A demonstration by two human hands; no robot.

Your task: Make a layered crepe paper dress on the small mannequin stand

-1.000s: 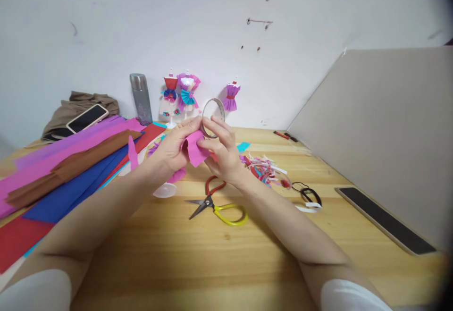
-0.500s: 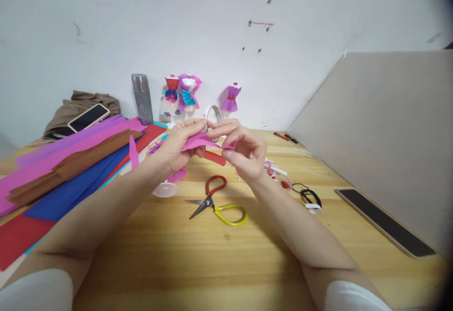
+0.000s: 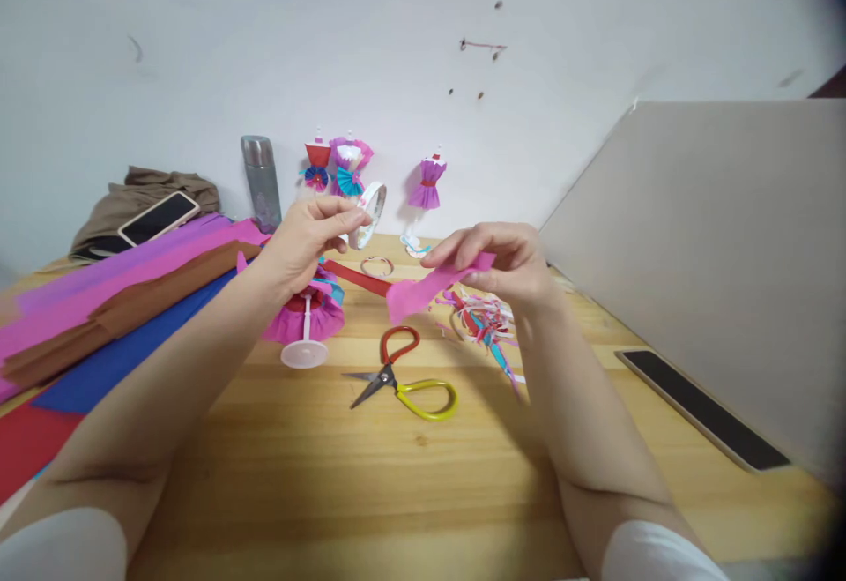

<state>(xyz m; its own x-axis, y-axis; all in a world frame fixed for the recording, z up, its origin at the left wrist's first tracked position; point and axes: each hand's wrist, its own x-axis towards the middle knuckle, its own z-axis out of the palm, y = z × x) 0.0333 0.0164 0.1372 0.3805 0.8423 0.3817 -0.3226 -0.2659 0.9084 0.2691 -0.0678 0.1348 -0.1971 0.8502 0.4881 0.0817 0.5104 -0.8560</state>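
Up on the left, pinching the white roll (image 3: 362, 233) between thumb and fingertips of the left hand (image 3: 307, 242), closed on its near side, raised above the surface (image 3: 397, 493). And across on the right, gripping the pink paper strip (image 3: 416, 295) in the right hand (image 3: 512, 264), thumb and fingers shut on it, with its wider end free towards the left hand. Well clear of each other, both hands!

Down to the middle, straight to the scissors (image 3: 387, 376), flat on the surface with blades apart, red handle loop farther away, yellow one nearer. Just left of them, on to the white stand (image 3: 304, 353) with its pink ruffled skirt (image 3: 314, 321), partly behind the left hand in this view. Between the hands, a glimpse of a red strip (image 3: 360, 278) and a thin ring (image 3: 376, 266) beyond it. Near the right hand, into a tangle of coloured scraps (image 3: 486, 321).

Out left, over to long layers of brown paper (image 3: 152, 299), blue paper (image 3: 138, 361) and red paper (image 3: 40, 440). At the back, past the grey bottle (image 3: 263, 184) to three small dressed figures (image 3: 428, 184) before the wall (image 3: 330, 34). Far right, finally to a dark slab with a pale rim (image 3: 704, 409), beside the pale panel (image 3: 714, 255).
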